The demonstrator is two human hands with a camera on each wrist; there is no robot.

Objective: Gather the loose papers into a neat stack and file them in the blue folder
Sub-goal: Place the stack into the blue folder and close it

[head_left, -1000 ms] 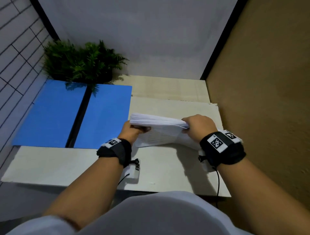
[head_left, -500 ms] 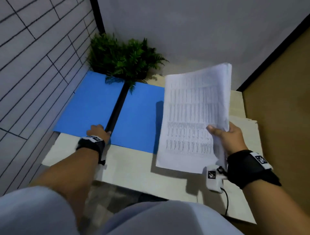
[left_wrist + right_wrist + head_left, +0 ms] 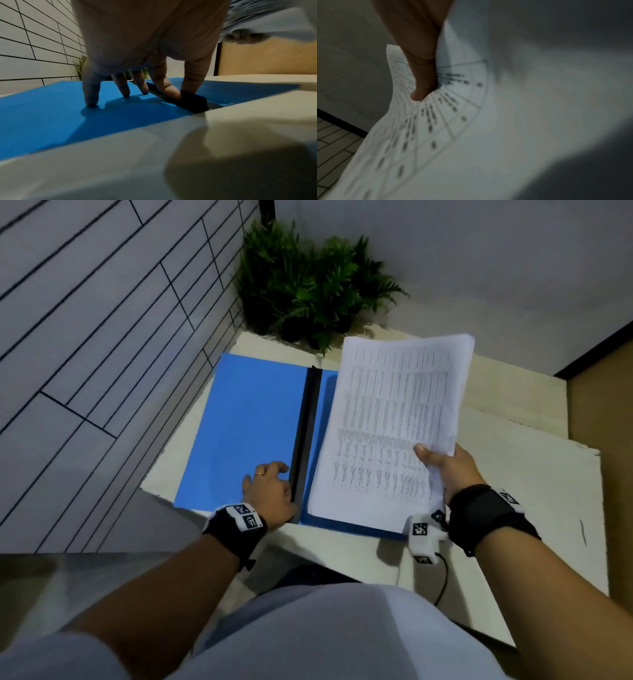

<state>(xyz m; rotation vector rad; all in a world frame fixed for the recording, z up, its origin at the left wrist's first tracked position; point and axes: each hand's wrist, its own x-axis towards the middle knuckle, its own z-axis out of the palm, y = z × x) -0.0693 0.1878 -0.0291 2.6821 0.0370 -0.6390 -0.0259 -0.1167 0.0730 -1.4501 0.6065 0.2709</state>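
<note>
The blue folder point(image 3: 246, 422) lies open on the table, its black spine point(image 3: 306, 422) running away from me. My left hand point(image 3: 270, 491) sits at the spine's near end. In the left wrist view its thumb and index finger point(image 3: 171, 90) pinch the black spine bar point(image 3: 192, 102), while the other fingertips press on the blue cover point(image 3: 51, 115). My right hand point(image 3: 448, 470) grips the stack of printed papers point(image 3: 390, 422) at its right edge, thumb point(image 3: 423, 81) on the top sheet point(image 3: 471, 135). The stack is held tilted over the folder's right half, hiding most of it.
A green potted plant point(image 3: 308, 285) stands at the table's far corner behind the folder. A tiled wall point(image 3: 102, 337) runs close along the left, a brown wall point(image 3: 603, 405) along the right. Bare table top point(image 3: 513, 508) lies right of the folder.
My left hand let go of the stack and moved left to the folder's spine. My right hand alone lifted the stack and carried it left over the folder's right half.
</note>
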